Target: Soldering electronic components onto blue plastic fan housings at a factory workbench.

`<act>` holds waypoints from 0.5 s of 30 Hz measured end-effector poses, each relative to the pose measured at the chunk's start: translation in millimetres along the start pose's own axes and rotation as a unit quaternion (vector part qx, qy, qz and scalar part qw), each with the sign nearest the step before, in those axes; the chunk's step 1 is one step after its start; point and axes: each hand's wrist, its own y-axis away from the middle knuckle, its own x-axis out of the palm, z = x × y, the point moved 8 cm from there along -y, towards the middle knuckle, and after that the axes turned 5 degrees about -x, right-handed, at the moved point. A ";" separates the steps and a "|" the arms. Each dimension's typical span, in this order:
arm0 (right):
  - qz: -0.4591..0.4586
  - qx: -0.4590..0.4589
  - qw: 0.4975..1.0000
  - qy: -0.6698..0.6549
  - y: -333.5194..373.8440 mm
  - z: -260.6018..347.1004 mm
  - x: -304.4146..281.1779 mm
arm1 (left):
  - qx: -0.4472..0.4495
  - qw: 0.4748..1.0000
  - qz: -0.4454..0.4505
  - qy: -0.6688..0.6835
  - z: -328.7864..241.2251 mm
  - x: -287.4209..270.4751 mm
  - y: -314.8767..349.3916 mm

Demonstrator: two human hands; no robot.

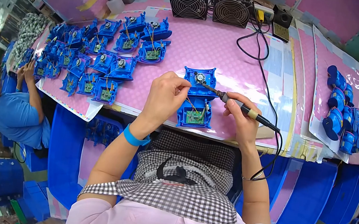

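Note:
My right hand (244, 118) grips a soldering iron (222, 95) like a pen. Its metal tip points left and reaches the small round speaker (200, 77) in the upper half of a blue plastic casing (210, 74). My left hand (166, 95), a blue band at its wrist, is closed in a pinch just left of the speaker; what its fingertips hold is too small to make out. Below lies the other casing half (182, 118), with a green circuit board (194, 116) inside. Thin wires run beside my left fingers toward this board.
Several opened blue casings (122, 63) with boards and speakers crowd the table's left side. Two black fans (189, 6) stand at the back beside an iron stand (281, 24). The iron's black cable (271, 95) loops rightward. Closed blue units (337, 98) lie right. A co-worker (20, 107) works at left.

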 end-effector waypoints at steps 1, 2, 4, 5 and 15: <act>-0.002 0.002 1.000 -0.005 0.2 -0.7 -0.1 | 0.000 1.000 0.000 0.000 -0.1 0.2 -0.3; -0.002 0.002 1.000 -0.005 0.2 -0.6 -0.2 | -0.001 1.000 0.000 0.000 0.0 0.5 -0.4; 0.004 0.003 1.000 0.008 0.4 0.1 -0.2 | -0.004 1.000 0.000 -0.001 0.1 1.5 -0.7; 0.004 0.003 1.000 0.008 0.8 -0.4 -0.4 | 0.000 1.000 -0.002 -0.006 0.0 2.2 -0.8; 0.025 -0.143 0.984 0.106 1.0 17.9 -1.1 | 0.024 0.999 -0.011 -0.036 -5.4 4.6 -1.9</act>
